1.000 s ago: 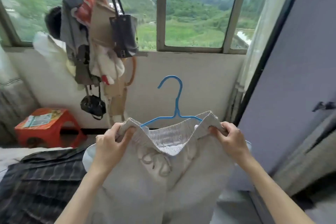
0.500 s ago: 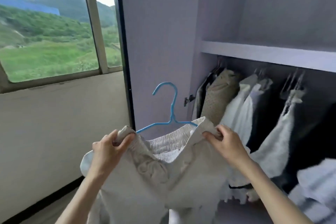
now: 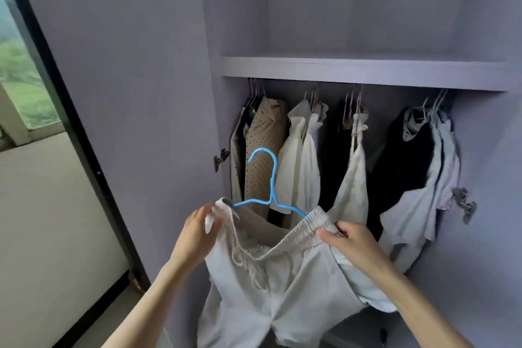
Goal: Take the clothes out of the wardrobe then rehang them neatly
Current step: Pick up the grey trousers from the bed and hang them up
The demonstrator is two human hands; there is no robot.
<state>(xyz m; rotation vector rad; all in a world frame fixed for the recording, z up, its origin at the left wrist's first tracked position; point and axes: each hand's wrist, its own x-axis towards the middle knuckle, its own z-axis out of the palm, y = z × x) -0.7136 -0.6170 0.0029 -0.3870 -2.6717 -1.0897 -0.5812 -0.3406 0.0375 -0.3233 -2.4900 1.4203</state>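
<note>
Holding a pair of pale shorts (image 3: 282, 271) stretched over a blue hanger (image 3: 268, 195), the person stands in front of the open wardrobe (image 3: 353, 68). The right hand (image 3: 350, 240) pinches the elastic waistband at one end; the left hand (image 3: 197, 232) lies against the other end with fingers fairly straight, steadying rather than clamping. The hook stands free, below the rail, in front of the hung clothes (image 3: 302, 155). The risk is likely the waistband slipping off the hanger's left arm as it is lifted, or the hook snagging a neighbouring garment.
</note>
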